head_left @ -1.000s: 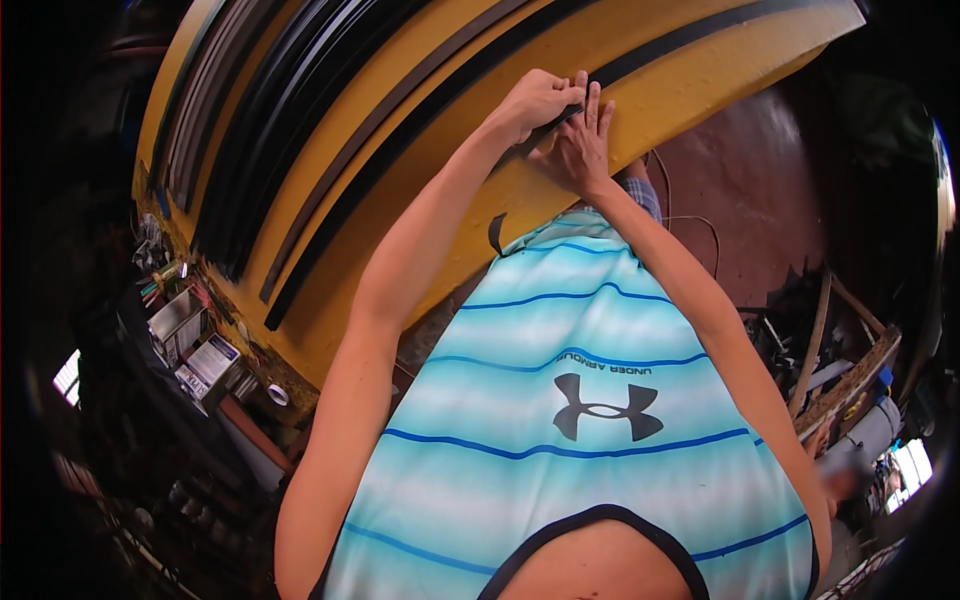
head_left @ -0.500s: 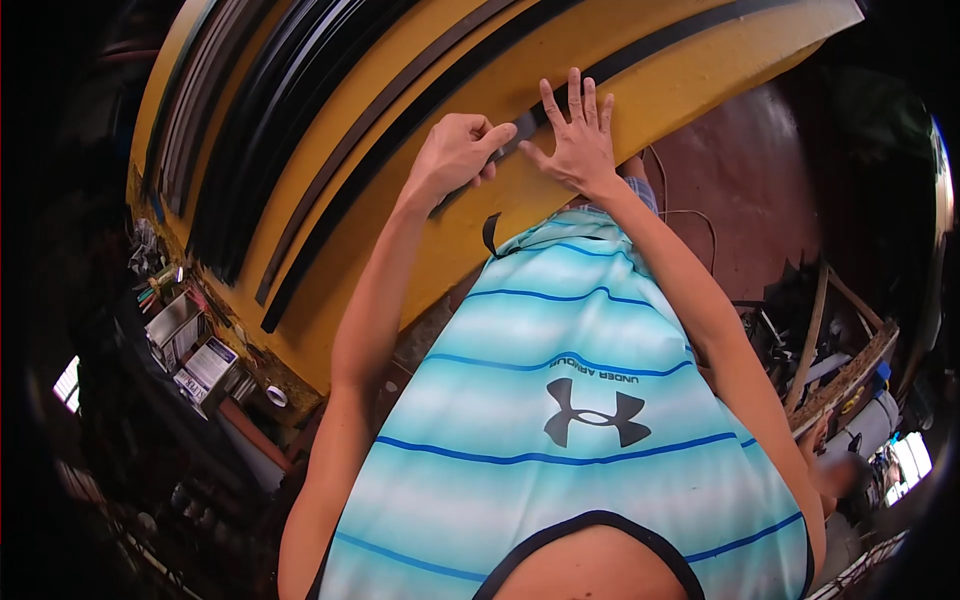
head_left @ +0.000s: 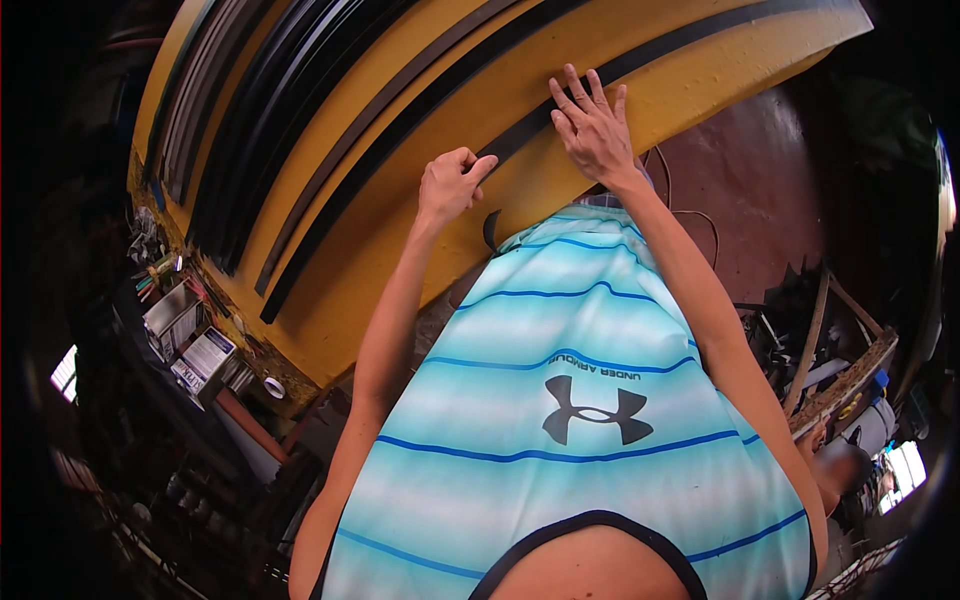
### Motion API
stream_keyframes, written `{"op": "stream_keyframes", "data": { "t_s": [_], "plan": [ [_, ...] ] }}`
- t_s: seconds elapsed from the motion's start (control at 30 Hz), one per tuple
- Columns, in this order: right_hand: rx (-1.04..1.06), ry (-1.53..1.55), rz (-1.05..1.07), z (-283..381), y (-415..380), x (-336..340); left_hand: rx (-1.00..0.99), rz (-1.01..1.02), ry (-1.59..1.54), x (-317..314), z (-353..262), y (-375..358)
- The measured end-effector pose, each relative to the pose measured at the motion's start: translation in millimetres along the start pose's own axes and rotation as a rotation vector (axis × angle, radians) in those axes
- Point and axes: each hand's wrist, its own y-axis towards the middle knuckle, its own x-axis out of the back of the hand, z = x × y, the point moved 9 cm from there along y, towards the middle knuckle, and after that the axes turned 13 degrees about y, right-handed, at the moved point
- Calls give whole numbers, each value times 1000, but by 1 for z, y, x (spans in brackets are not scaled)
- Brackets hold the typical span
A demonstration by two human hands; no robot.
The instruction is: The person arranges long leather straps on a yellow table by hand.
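Observation:
A long dark strip (head_left: 690,38) lies across the yellow tabletop (head_left: 400,240). At its near end, my left hand (head_left: 455,186) is closed with the thumb on top, gripping the strip. My right hand (head_left: 596,130) rests farther along the same strip, fingers spread and palm down. Beside my left hand, a small curved black piece (head_left: 491,230) stands at the table edge, close to my striped shirt.
Several black and brown strips (head_left: 345,180) lie side by side on the table's left part. Boxes (head_left: 205,360) and a white roll (head_left: 274,387) sit at the lower left. Right of me are a cord (head_left: 712,225), a wooden frame (head_left: 850,375) and another person (head_left: 825,470).
My left hand has shifted slightly down and left. My right hand has moved slightly right along the strip. More of the dark strip shows between them.

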Motion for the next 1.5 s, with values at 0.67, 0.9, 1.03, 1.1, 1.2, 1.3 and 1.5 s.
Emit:
{"op": "stream_keyframes", "data": {
  "t_s": [0.67, 0.9, 1.03, 1.1, 1.2, 1.3, 1.5],
  "plan": [
    [-47, -14, -18, -2, 1, -3, 26, -33, 40, 1, 10, 6],
    [-46, -3, -36, -1, 1, -2, 40, -23, 28, -1, 13, 8],
    [-45, -10, -39, -1, 1, -2, 37, -20, 11, 0, 13, 9],
    [-40, -7, -39, 0, 1, -1, 30, -11, 2, 1, 11, 9],
    [2, -79, -59, 7, 3, 4, 31, 16, -31, 2, 9, 9],
    [75, -86, -145, 20, 10, 21, 38, 56, -93, 2, 12, 11],
    [129, 333, 14, 31, 20, 14, 67, 100, -65, 1, 13, 14]
  ]
}}
